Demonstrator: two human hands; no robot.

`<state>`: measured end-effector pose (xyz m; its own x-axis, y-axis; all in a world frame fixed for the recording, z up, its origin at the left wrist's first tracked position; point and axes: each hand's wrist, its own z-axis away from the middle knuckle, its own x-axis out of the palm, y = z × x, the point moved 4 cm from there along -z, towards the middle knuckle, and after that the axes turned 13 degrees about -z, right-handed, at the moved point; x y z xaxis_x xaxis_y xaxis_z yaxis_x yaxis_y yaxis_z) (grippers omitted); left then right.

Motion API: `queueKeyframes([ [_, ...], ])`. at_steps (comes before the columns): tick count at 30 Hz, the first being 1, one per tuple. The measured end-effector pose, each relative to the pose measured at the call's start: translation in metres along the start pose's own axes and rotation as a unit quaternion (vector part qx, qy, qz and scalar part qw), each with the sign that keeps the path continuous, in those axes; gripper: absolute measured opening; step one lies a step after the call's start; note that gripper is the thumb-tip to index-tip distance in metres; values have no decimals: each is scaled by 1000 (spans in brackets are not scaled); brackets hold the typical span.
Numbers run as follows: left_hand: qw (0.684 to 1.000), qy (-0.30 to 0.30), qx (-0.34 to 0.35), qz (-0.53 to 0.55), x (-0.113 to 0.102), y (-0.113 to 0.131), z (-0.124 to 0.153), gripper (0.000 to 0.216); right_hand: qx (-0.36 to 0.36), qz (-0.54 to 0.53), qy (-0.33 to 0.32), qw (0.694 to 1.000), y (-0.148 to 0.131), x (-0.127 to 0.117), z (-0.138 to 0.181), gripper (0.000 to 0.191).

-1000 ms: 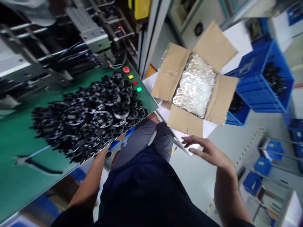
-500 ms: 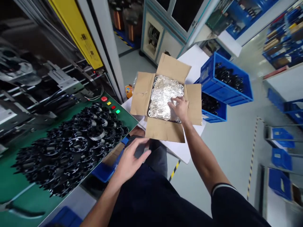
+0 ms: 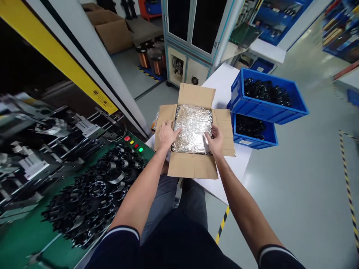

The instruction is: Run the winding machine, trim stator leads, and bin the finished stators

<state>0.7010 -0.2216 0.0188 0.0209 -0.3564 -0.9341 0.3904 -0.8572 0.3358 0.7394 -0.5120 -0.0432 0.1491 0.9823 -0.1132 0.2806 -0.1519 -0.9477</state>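
An open cardboard box (image 3: 193, 166) holds a flat layer of shiny metal ring-shaped parts under crinkled clear wrap (image 3: 193, 129). My left hand (image 3: 166, 135) lies over the box's left edge, its fingers apart and its thumb reaching onto the wrap. At the opposite edge is my right hand (image 3: 215, 141). Its thumb points in over the wrap, and its fingers bend beside the layer's right side, spaced from the thumb. Neither hand has lifted anything that I can see.
The box stands on a white table (image 3: 238, 158). Two stacked blue crates (image 3: 276, 112) of black parts stand at its right. On the left, a green bench (image 3: 17, 239) bears a heap of black ring-shaped parts (image 3: 98, 190) beside a machine with a yellow post (image 3: 64, 56).
My left hand has moved from near my body up to the box's left edge. My right hand has shifted from on top of the wrap to its right edge. The view has turned.
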Motion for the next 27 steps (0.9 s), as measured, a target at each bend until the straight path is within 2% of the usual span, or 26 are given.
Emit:
queueKeyframes([
  [3, 1000, 2, 22, -22, -6, 5, -2, 61, 16, -44, 8, 999, 4, 0, 0, 71],
  [8, 994, -8, 40, -99, -13, 12, -2, 62, 18, -73, 6, 997, 1, 2, 2, 59],
  [11, 994, -4, 45, -95, -12, 9, -4, 53, 19, -79, 12, 997, 0, 4, 3, 52],
  [16, 1000, -18, 16, -14, -13, -5, -17, 22, 22, -84, 14, 996, 2, 6, 3, 48],
  [20, 999, -8, 40, 21, -20, -5, -19, 14, 28, -65, 6, 997, 1, 8, 4, 46],
  [23, 991, 38, 101, 83, -30, 8, -17, 17, 32, -47, 0, 998, 0, 8, 4, 44],
  [25, 970, 77, 155, 173, -38, 25, -18, 17, 31, -36, -3, 999, -1, 8, 3, 45],
  [27, 941, 80, 183, 275, -45, 48, -26, 15, 27, -28, -7, 999, -4, 8, 4, 47],
])
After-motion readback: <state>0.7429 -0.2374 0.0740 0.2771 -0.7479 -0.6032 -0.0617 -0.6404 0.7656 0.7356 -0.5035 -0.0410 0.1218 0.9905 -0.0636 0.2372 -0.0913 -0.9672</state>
